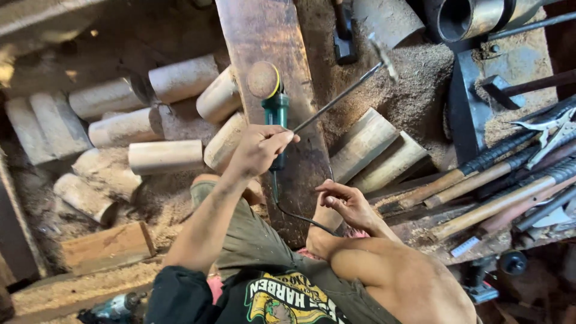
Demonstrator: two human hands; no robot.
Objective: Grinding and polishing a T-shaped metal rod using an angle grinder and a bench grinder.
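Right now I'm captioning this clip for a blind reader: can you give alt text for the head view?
Seen from above, a seated person's left hand grips a green power tool and a thin metal rod over a wooden plank, while the right hand hovers open. Pale wooden cylinders lie in sawdust; long-handled tools rest at right.

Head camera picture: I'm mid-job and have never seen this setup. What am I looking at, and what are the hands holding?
One picture, from a camera on the person's head, looking down at their lap and workshop floor. The left hand grips a green power sander with a round disc, resting on a dark plank. The right hand is open and holds nothing, near the sander's cord. A thin metal rod crosses the plank. Pale wooden cylinders lie in sawdust; long-handled tools are on the right.
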